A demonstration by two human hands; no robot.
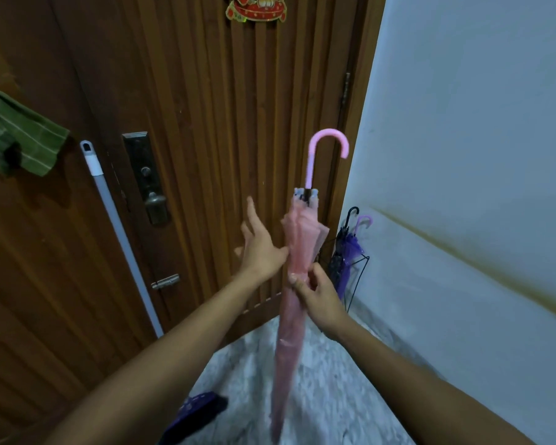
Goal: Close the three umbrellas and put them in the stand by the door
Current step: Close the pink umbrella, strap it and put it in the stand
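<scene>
A closed pink umbrella (297, 252) stands upright in front of me, its curved pink handle at the top and its tip near the floor. My right hand (318, 295) grips its folded canopy at mid-height. My left hand (260, 248) is open with fingers spread, its thumb side touching the canopy's left edge. In the corner by the door, a black wire stand (360, 277) holds a dark umbrella (342, 242) and a purple umbrella (355, 244), both closed with handles up.
The brown wooden door (206, 123) with a lock plate (146, 178) fills the left and centre. A white pole (119, 232) leans against it. Green cloth (16, 133) hangs at far left. The white wall (479, 155) is on the right. A dark purple object (196, 409) lies on the marbled floor.
</scene>
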